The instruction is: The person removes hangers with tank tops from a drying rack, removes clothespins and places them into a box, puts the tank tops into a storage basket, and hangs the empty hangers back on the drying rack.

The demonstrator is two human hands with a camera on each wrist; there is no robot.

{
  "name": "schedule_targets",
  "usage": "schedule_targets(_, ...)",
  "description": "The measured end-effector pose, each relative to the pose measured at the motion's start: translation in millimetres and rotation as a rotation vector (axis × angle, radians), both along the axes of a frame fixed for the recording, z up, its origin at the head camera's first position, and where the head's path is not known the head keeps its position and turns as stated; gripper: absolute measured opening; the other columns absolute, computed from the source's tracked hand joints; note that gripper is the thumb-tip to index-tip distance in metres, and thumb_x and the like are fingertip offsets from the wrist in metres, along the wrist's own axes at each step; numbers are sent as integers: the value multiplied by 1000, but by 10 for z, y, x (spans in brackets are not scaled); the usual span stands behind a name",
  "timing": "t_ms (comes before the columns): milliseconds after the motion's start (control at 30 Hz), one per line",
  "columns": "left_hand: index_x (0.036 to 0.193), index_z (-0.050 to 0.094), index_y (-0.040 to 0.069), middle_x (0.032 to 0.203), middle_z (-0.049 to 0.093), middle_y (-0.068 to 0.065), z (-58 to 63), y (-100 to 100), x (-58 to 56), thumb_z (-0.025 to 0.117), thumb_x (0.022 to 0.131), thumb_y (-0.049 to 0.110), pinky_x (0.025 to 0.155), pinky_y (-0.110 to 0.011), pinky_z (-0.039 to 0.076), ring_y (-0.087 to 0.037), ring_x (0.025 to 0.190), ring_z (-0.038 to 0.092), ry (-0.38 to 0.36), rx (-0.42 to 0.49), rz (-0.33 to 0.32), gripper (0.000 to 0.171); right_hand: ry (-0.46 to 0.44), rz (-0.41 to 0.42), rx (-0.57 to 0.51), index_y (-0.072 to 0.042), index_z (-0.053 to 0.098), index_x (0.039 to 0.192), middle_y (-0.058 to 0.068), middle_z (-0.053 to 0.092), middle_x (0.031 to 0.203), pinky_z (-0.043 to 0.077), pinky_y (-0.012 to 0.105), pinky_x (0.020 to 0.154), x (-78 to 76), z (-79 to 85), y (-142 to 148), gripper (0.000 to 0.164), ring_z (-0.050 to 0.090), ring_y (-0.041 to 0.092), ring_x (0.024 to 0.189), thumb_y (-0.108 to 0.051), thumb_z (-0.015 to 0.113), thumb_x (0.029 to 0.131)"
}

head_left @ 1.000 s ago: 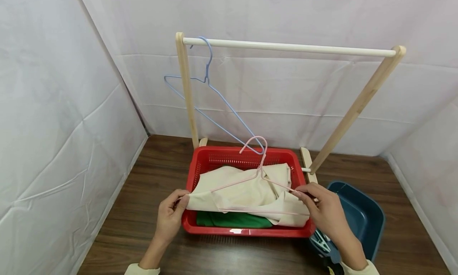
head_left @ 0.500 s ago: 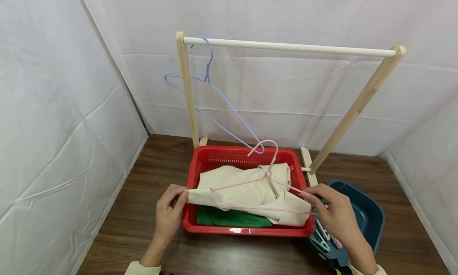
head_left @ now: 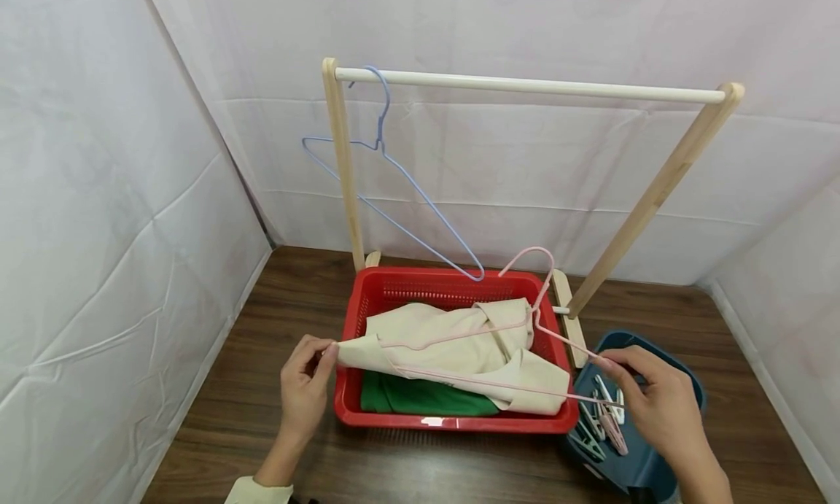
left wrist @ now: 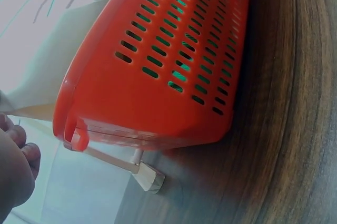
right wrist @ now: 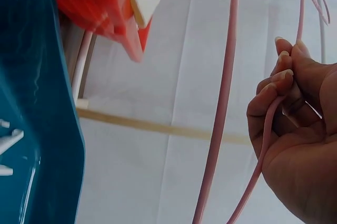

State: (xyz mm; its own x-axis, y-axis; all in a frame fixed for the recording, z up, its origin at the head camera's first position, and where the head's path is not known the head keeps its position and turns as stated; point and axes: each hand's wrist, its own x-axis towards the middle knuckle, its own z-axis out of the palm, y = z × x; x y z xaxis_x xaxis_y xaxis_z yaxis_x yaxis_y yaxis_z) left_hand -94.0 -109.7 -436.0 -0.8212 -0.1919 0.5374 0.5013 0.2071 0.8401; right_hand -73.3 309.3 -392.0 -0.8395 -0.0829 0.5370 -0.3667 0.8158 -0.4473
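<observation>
In the head view, a cream cloth garment (head_left: pixel 446 336) lies over the red basket (head_left: pixel 453 422). My left hand (head_left: pixel 305 387) pinches its left edge between thumb and fingers, just outside the rim. A pink hanger (head_left: pixel 485 381) lies across the garment, and its left end is hidden by a fold of the cloth. At the right, my right hand (head_left: pixel 663 402) grips the hanger's right shoulder, above a blue bin. The right wrist view shows the fingers (right wrist: pixel 274 84) curled on the pink wire. Green cloth (head_left: pixel 426 396) lies beneath the garment in the basket.
A wooden rack with a white rail (head_left: pixel 525 85) stands behind the basket. On its left end hangs a blue hanger (head_left: pixel 426 198). The blue bin (head_left: pixel 682 369), holding several clothespins (head_left: pixel 610 427), sits right of the basket. White sheets (head_left: pixel 131 234) enclose the dark wooden surface (head_left: pixel 223 387).
My right hand has moved right, drawing the pink hanger with it; its hook has shifted right too. The left hand, still pinching the garment, has moved slightly up and left.
</observation>
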Motion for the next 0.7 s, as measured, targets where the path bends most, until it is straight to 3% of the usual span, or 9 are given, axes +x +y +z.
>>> schedule_targets(233,86,64,-10,69,50,-12,28,54,-36,59,88,-13,49,-23,34,-10,59,41,-59,-20,55,6,20,-50,1,-14,72,89,-5,61,75,30,18,49,94,26,122,17,42,3,56,1,73,81)
schedule_targets(333,87,66,-7,72,54,-11,-23,64,-112,61,89,-8,50,-20,36,-10,60,43,-88,-40,46,6,10,-81,2,-15,72,89,-5,61,74,29,18,48,149,34,177,16,40,2,55,0,73,81)
schedule_targets(500,87,70,3,71,55,-1,-148,74,-329,65,89,1,51,-20,36,-12,60,44,-104,-164,19,5,-21,-156,-2,-14,72,91,-5,61,76,34,15,50,250,49,267,16,44,0,57,-1,72,83)
schedule_targets(700,88,68,4,70,52,1,-128,130,-499,66,90,6,53,-24,39,-14,62,46,-131,-317,-59,3,-37,-232,-38,-13,73,94,-8,62,76,36,14,51,348,74,373,15,47,-4,59,-1,72,84)
